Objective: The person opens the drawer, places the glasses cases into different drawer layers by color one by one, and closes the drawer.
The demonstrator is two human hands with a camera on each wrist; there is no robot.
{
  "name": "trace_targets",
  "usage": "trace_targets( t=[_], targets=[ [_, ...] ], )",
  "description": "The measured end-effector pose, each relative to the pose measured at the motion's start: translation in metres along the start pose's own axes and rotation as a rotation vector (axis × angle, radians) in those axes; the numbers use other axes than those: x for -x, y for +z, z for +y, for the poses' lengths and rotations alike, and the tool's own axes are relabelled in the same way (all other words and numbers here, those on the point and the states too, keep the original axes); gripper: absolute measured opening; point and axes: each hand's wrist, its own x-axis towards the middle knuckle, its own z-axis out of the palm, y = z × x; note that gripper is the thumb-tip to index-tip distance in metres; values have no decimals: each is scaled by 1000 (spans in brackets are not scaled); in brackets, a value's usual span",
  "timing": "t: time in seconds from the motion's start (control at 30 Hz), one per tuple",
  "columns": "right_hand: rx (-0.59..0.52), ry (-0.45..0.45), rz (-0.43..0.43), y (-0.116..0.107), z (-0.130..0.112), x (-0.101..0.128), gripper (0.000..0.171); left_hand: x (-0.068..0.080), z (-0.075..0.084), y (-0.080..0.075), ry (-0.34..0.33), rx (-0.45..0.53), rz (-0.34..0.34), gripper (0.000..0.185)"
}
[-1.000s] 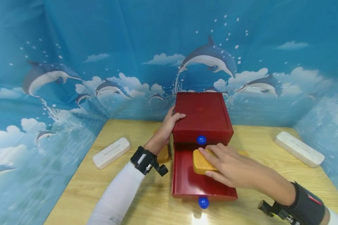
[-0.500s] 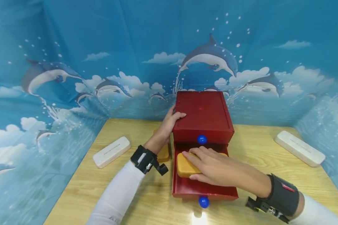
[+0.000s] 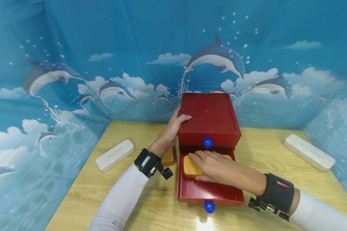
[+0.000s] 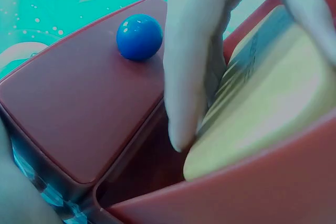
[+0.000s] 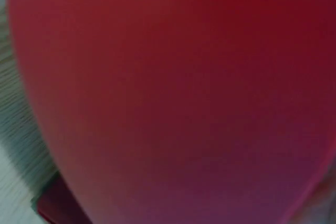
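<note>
Yellow block [image 3: 191, 166] gripped by right hand [image 3: 219, 168] — left hand [image 3: 173, 128] clasps red cabinet [image 3: 208, 120].

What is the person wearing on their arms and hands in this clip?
Both arms wear white long sleeves. The left hand is bare; its wrist carries a black strap with a small black device clipped on. The right hand is also bare, with a wider black wristband showing a small red mark and a black mount beneath.
</note>
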Motion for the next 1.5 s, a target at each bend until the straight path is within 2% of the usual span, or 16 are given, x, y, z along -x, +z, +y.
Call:
trace_targets(
  t=[0.27,0.6,0.77,1.0,1.2,1.37,1.5],
  targets=[
    [124,2,50,16,9,-7,75,-1,0,0,-13,13,3,83],
    [58,62,48,25,14,-10,76,0,0,0,-8,2,-7,84],
    [61,80,49,26,13,-9,76,0,0,0,-2,8,-4,83],
    [38,125,-8,13,6,-4,73,1,0,1,0,11,-4,84],
    [73,61,36,-5,-1,7,60,1,1,1,-2,2,-9,83],
    [-24,-6,91,-20,-3,13,50,1,2,1,-11,5,4,83],
    [-191,-45,219,-31,-1,18,39,1,1,2,-15,4,14,83]
  ],
)
